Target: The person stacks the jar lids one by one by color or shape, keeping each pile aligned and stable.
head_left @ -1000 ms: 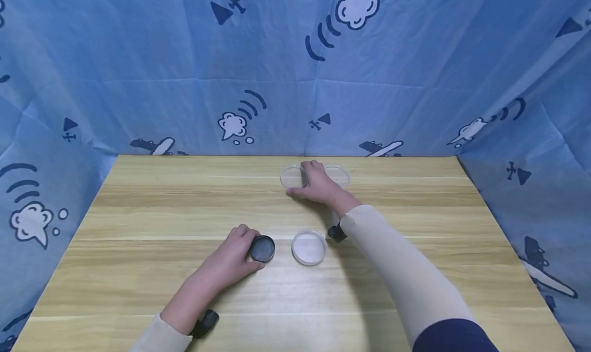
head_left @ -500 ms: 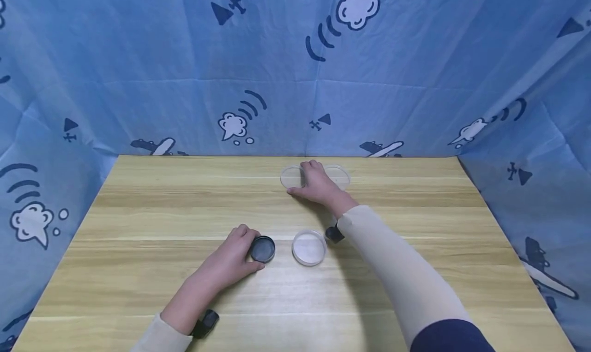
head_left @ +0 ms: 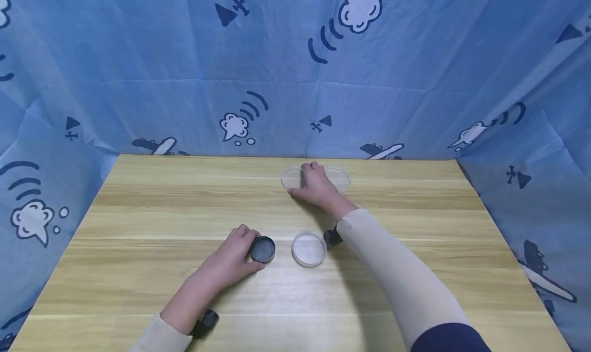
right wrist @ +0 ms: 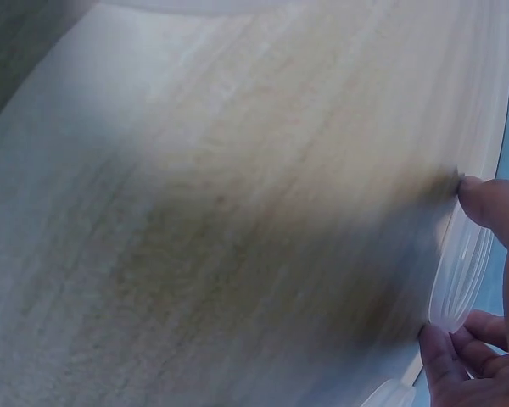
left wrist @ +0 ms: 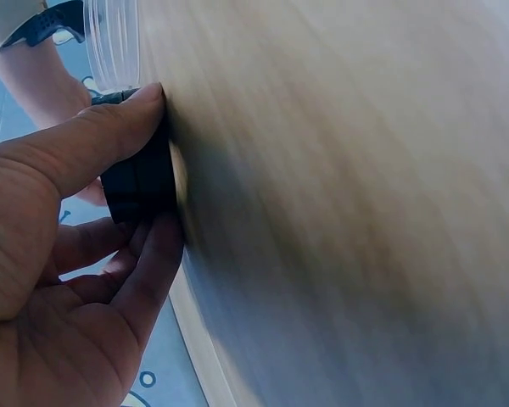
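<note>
My left hand point(head_left: 233, 254) grips a small black round container point(head_left: 263, 249) from its left side, thumb near and fingers far. In the left wrist view the black container point(left wrist: 140, 174) shows as a short dark cylinder standing on the table, with a seam around it. At the table's far edge, my right hand point(head_left: 316, 185) holds a shallow clear round dish point(head_left: 291, 178) between thumb and fingers. The right wrist view shows that clear dish point(right wrist: 461, 275) with its stacked rims between the thumb and fingertips. Part of it is hidden behind the hand in the head view.
A clear round dish point(head_left: 309, 249) stands right of the black container. Another clear round piece point(head_left: 338, 178) lies just right of my right hand, partly hidden by it. Something clear is mostly covered by the right forearm. A blue printed cloth point(head_left: 277, 70) hangs behind the wooden table point(head_left: 161, 208).
The right forearm and its wrist camera have shifted very slightly left. Both hands keep their holds, and the dishes stay where they were.
</note>
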`<state>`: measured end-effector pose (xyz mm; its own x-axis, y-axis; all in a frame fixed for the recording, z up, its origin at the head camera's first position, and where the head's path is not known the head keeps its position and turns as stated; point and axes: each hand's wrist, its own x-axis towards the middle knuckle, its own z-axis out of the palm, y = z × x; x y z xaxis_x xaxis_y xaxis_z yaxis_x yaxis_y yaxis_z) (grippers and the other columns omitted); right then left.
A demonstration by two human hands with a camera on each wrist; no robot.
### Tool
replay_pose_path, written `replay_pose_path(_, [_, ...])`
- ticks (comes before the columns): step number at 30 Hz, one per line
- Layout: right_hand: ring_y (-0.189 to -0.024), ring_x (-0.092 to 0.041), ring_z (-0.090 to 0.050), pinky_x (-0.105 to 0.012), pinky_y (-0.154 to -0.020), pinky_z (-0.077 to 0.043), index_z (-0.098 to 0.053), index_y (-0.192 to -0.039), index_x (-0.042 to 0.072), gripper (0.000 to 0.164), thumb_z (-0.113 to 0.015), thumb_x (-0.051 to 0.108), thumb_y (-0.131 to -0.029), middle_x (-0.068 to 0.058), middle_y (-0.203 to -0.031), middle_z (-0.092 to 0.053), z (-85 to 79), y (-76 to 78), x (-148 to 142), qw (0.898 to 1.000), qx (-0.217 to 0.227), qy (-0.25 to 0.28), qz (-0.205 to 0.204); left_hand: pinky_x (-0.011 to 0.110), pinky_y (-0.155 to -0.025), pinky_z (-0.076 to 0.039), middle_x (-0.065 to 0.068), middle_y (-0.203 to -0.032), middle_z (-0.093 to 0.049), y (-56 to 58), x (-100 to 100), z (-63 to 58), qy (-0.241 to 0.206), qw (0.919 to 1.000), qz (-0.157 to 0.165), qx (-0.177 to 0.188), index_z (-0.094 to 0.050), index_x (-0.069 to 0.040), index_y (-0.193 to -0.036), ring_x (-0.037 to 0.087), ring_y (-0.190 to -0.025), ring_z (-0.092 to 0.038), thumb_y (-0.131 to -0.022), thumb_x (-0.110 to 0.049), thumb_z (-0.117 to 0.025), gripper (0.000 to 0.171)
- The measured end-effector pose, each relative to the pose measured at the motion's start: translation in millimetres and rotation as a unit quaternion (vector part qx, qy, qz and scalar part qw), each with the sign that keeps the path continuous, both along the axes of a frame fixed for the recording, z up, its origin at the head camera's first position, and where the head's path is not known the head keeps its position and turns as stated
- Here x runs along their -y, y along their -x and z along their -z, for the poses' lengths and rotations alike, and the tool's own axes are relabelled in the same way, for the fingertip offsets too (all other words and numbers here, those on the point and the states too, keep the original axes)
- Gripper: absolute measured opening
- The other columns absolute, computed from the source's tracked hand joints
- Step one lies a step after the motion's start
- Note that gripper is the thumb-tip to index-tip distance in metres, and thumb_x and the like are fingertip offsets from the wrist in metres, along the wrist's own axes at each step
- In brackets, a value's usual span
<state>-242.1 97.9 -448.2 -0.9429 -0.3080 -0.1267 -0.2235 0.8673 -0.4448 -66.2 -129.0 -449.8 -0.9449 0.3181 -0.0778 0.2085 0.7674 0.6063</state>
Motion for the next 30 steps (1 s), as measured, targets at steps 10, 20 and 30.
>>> replay_pose_path(10, [-0.128, -0.039, -0.053, -0.05, -0.114, -0.047, -0.044, -0.149, -0.008, 0.085, -0.081, 0.039, -0.088, -0.027, -0.14, -0.052, 4.7, -4.8, -8.9, 0.999, -0.015, 0.032, -0.01, 0.044, -0.096, -0.054, 0.007, -0.108, -0.06, -0.5, -0.5, 0.5, -0.001, 1.0, -0.001, 0.0, -0.067, 0.0, -0.121, 0.021, -0.104, -0.056, -0.078, -0.014, -0.092, 0.052])
replay_pose_path(20, [-0.119, -0.033, -0.056, -0.048, -0.108, -0.051, -0.044, -0.151, -0.005, 0.084, -0.082, 0.037, -0.089, -0.024, -0.138, -0.051, -8.4, -18.2, -19.5, 0.998, -0.027, 0.047, -0.03, 0.043, -0.095, -0.054, 0.007, -0.107, -0.06, 0.2, -0.2, 0.7, -0.004, 1.0, 0.003, -0.007, -0.067, 0.0, -0.121, 0.021, -0.103, -0.055, -0.079, -0.013, -0.091, 0.05])
replay_pose_path(30, [-0.107, -0.031, -0.057, -0.047, -0.102, -0.055, -0.046, -0.149, -0.009, 0.083, -0.084, 0.033, -0.087, -0.025, -0.131, -0.055, -16.7, -40.3, -31.7, 0.996, -0.05, 0.044, -0.066, 0.043, -0.095, -0.054, 0.007, -0.108, -0.06, -1.3, -1.3, -2.3, -0.003, 1.0, 0.002, 0.001, -0.066, 0.0, -0.122, 0.02, -0.103, -0.055, -0.079, -0.013, -0.091, 0.051])
